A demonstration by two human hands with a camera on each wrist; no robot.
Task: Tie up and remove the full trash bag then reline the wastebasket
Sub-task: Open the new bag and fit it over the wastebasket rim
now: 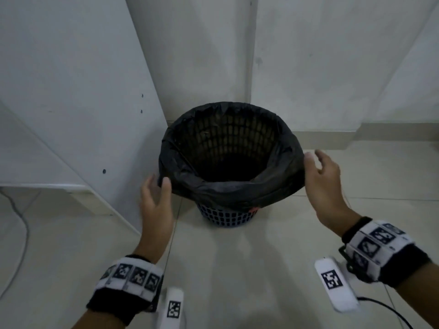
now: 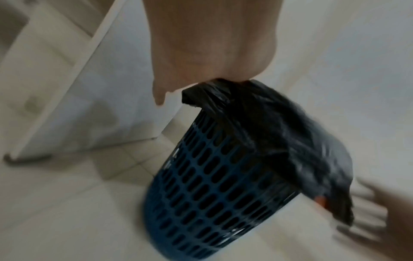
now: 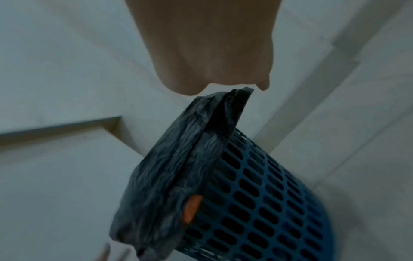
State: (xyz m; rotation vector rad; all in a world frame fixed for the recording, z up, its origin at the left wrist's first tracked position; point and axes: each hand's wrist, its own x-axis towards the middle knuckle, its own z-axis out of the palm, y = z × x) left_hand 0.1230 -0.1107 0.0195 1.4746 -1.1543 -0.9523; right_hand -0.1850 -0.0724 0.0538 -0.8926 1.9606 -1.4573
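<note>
**Fitting the liner: both hands at the basket rim**

Showing the closing stage of the task, as judged from the scene: a black trash bag (image 1: 228, 188) is already draped over the rim of the blue perforated wastebasket (image 1: 225, 216), its cuff folded down outside the upper wall, and the interior appears empty down to a dark bottom. No tied, full bag is visible in any view. The basket stands on the tiled floor (image 1: 237, 269), close against the white cabinet panel (image 1: 78, 96) on its left and near the wall corner behind.

The left hand (image 1: 156, 205) sits at the near-left edge of the cuff, thumb touching the plastic and fingers spread loosely apart; the left wrist view is blurred, and a fold of bag meets the hand there, so whether the fingers pinch it cannot be told with certainty. The right hand (image 1: 323, 184) is at the right edge of the cuff, thumb against the plastic, fingers apart and extended rather than clamped. In the right wrist view a bag corner lies just under the fingertips. A small orange patch (image 3: 191, 210) shows at the cuff's lower hem on the near side; what it is cannot be told.

The step in hand is probably seating and smoothing the new liner. The next move likely calls for drawing the cuff down evenly around the rim, so that the thin film neither slips inward nor tears on the perforations.
</note>
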